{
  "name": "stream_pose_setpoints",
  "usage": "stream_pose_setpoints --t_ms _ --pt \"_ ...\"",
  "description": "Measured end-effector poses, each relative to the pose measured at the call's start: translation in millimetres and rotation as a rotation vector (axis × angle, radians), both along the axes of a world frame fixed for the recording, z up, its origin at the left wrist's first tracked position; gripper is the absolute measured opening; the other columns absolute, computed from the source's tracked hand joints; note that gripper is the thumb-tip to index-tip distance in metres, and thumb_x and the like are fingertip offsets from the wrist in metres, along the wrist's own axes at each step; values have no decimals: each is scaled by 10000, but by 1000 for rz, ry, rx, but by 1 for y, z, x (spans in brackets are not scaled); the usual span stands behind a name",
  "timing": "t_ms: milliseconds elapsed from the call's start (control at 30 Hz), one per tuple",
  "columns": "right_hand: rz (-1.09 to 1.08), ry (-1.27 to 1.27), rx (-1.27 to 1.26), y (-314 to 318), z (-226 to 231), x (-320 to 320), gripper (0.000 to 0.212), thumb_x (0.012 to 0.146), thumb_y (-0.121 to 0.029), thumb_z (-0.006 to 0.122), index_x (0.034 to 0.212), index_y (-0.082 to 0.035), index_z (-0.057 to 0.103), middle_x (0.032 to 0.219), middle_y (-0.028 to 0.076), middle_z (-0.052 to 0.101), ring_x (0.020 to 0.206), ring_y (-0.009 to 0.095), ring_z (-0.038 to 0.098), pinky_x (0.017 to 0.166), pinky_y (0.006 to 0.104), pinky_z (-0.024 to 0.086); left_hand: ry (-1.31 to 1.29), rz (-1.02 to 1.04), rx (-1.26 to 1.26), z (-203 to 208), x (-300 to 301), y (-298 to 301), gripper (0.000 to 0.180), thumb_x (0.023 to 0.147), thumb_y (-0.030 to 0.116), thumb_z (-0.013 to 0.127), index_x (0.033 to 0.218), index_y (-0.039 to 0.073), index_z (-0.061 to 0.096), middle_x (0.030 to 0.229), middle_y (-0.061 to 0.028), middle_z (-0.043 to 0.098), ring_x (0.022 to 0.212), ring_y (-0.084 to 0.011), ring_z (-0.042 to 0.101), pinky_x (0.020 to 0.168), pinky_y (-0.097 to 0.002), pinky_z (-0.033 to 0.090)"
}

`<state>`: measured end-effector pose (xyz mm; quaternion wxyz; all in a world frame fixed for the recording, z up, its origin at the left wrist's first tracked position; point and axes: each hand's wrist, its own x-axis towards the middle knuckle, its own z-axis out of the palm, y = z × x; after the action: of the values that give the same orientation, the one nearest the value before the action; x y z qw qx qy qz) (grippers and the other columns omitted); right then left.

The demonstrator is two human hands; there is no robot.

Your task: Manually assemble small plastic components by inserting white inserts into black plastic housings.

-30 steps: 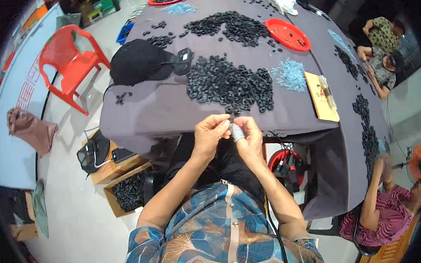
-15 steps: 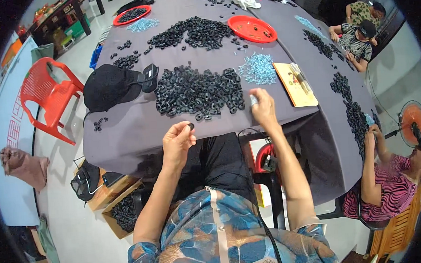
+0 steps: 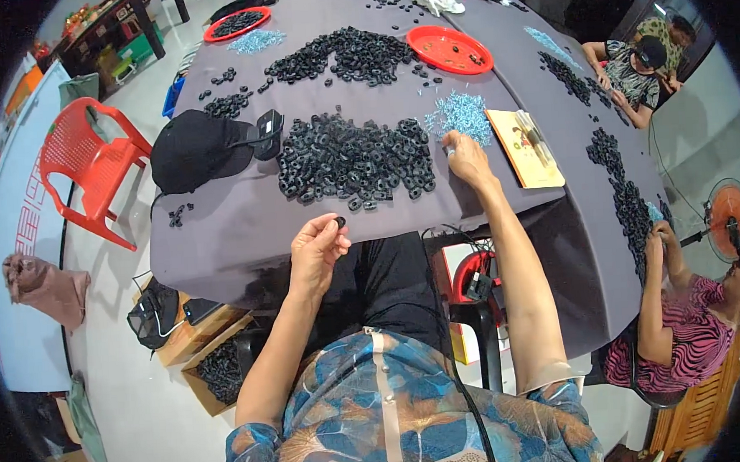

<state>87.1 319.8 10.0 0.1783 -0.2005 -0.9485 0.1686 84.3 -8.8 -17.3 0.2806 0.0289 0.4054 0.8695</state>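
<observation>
My left hand is closed in a pinch just off the table's near edge, with a small black plastic piece between thumb and fingertips. My right hand reaches over the table to the near edge of a pile of tiny light-blue parts. Its fingers are bent together, and what lies between the tips is too small to make out. Between and beyond my hands spreads a heap of black ring-like pieces.
A yellow booklet lies right of the blue pile. A black cap with a dark device sits left. Farther back are another black heap and a red tray. Co-workers sit along the right; a red chair stands left.
My right hand has moved forward from beside the black heap to the edge of the blue pile. My left hand stays nearly in place with the black piece.
</observation>
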Motion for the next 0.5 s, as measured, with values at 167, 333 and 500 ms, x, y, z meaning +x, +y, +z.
stream_pose_setpoints --t_ms 167,333,500 --pt "134 29 -86 8 -1 12 189 748 -11 455 894 -26 573 853 192 612 848 339 587 742 390 446 -4 -3 22 0 0 1 176 841 70 573 999 -3 549 831 -116 617 633 -162 606 557 -237 477" --pt "133 99 -160 6 0 21 183 751 -11 466 900 -27 572 866 191 610 836 329 587 735 381 447 26 0 20 0 0 1 174 837 67 577 996 0 553 831 -113 617 633 -160 606 552 -237 472" --pt "161 130 -161 -2 -2 13 205 748 -11 462 918 -33 575 900 192 607 854 329 585 742 391 445 34 -14 -39 0 1 0 181 839 108 588 997 26 555 828 -103 616 642 -154 597 558 -248 480"
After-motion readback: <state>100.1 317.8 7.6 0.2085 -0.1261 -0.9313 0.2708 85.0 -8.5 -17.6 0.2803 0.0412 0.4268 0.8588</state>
